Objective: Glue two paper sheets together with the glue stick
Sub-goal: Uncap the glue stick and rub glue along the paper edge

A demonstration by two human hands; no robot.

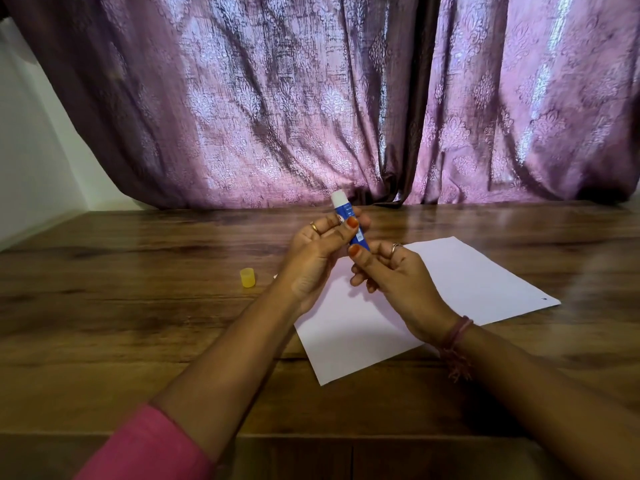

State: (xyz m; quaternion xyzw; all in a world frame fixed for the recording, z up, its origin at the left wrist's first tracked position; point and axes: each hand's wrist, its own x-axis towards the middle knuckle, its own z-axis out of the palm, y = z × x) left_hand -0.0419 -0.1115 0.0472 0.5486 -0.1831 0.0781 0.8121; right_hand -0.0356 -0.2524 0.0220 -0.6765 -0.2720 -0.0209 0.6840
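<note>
A blue glue stick (pixel 346 211) with its white glue tip pointing up and away is held above the table, uncapped. My left hand (pixel 317 252) grips its upper body between thumb and fingers. My right hand (pixel 388 271) pinches its lower end. Its yellow cap (pixel 248 277) stands on the table to the left of my hands. White paper (pixel 460 278) lies flat under and to the right of my hands; I cannot tell whether it is one sheet or two stacked.
The wooden table (pixel 138 323) runs back to a purple patterned curtain (pixel 311 98). A white wall (pixel 31 150) is at the far left. A seam crosses the tabletop near the front edge.
</note>
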